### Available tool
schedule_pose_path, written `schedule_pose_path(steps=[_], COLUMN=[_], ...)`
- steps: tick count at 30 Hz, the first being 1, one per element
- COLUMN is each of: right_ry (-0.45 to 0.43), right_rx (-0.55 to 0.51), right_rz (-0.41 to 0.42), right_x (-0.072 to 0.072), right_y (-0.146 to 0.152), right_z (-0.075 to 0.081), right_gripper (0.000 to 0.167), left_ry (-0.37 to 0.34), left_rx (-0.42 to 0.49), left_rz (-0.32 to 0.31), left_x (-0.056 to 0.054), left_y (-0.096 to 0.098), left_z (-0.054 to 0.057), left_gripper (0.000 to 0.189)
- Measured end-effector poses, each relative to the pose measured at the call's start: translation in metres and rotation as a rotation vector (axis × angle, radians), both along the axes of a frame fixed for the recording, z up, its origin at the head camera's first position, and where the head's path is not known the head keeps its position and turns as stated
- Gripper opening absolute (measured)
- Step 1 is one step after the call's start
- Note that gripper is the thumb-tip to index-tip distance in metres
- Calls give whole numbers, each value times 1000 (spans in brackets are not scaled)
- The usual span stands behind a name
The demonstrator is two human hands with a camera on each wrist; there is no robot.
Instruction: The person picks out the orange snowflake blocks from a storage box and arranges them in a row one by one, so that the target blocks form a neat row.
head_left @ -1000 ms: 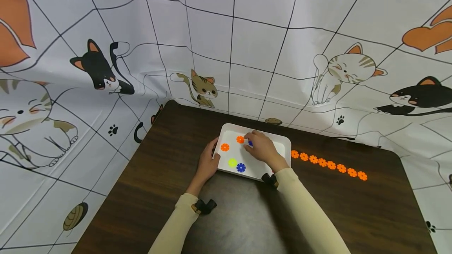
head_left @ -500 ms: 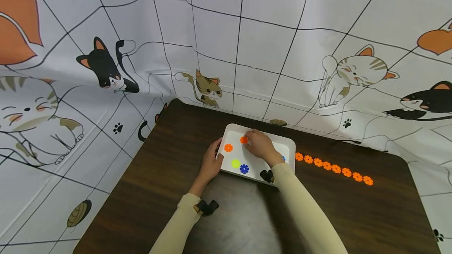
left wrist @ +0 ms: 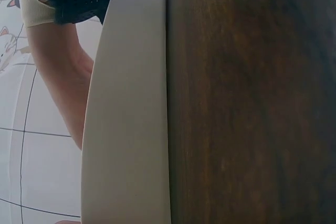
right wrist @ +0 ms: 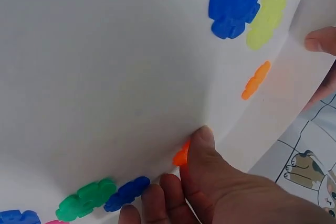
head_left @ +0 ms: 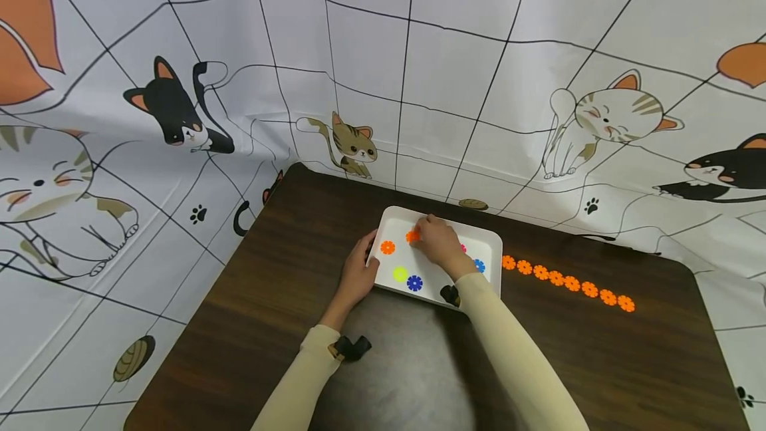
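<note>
My left hand grips the left end of a shallow white tray, its thumb over the rim. Inside the tray my right hand pinches an orange flower-shaped plastic disc between thumb and forefinger, low by the far wall. A second orange disc lies nearer the left end, and a yellow-green disc touches a dark blue one. Beside the right fingers are another blue disc and a green disc. In the left wrist view the tray's outer wall hides the left hand.
A row of several orange discs runs along the dark wooden table, right of the tray. A light blue disc and a pink one lie in the tray's right part. A cat-print curtain stands behind the table.
My right hand has shifted slightly left onto the orange disc and now pinches it. The pink and light blue discs have come into sight. My left hand stays on the tray.
</note>
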State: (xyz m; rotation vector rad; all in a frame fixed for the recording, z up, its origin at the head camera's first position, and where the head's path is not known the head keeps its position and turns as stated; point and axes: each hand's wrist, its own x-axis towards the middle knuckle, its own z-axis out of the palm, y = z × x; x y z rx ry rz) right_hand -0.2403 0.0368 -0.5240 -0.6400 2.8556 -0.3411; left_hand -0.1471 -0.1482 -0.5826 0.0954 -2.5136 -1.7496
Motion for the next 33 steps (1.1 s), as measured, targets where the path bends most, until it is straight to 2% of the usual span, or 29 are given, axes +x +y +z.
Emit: schedule_pose_path(steps=[9,16,20,30,33], right_ry=[14,-11,-7,77,113], right_rx=[60,49,57,115,103], right_rz=[41,18,13,61,77], right_x=[6,7,6,11,12], right_y=[-2,-3,-4,0,2], right_z=[0,0,1,2,4], right_gripper=[44,54,53,49,46], left_ry=[3,9,-1,11,17], left_rx=[-1,-6,-7,-12,-17], left_rz=[0,0,3,-3,-5], left_x=[1,1,0,1,1], left_y=[-2,-1,-1,0,0], left_z=[-1,0,1,2,2], left_gripper=[61,60,59,60,60])
